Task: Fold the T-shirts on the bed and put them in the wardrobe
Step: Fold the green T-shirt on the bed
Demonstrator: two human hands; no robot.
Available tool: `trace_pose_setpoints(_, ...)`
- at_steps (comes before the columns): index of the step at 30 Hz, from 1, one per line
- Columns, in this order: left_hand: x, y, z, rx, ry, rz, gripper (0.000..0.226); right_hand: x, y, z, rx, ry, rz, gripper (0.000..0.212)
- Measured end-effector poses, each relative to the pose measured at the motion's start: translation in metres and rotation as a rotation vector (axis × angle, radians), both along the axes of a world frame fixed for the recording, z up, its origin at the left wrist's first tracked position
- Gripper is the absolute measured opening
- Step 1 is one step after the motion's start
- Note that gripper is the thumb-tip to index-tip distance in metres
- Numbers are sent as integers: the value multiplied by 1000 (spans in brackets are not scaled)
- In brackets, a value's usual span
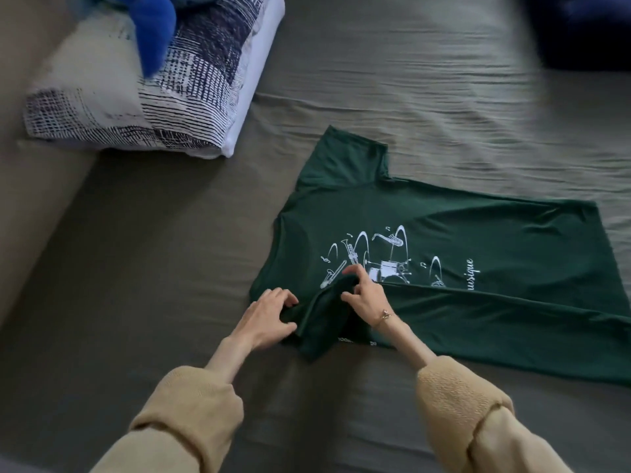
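Observation:
A dark green T-shirt (478, 247) with a white print of musical instruments lies spread on the bed, its collar end toward the left and its hem running off to the right. Its near long side is folded in over the body. My left hand (264, 317) pinches the near sleeve at its left edge. My right hand (365, 293) grips the same bunched sleeve from the right, fingers curled over the fabric near the print. The far sleeve (348, 155) lies flat, pointing away from me.
The grey-brown bed sheet (153, 261) lies wrinkled all around the shirt. A patterned white and navy pillow (146, 97) sits at the upper left with a blue plush item (153, 32) on it. A dark blue object (580, 25) lies at the upper right corner.

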State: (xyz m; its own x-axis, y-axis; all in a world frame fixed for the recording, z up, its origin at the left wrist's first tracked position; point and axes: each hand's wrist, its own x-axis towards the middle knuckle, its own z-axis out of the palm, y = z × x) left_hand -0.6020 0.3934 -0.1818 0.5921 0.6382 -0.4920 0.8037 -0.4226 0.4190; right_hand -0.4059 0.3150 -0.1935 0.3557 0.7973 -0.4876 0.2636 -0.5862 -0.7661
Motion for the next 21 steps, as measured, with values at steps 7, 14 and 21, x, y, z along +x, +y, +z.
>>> trace_pose_setpoints(7, 4, 32, 1, -464, -123, 245, 56, 18, 29, 6, -11, 664, -547, 25)
trace_pose_setpoints(14, 12, 49, -8, -390, -142, 360, 23, 27, 39, -5, 29, 557, -536, 55)
trace_pose_setpoints(21, 16, 65, -14, -429, 115, 326, 32, 26, 48, -6, 72, -75, -49, 81)
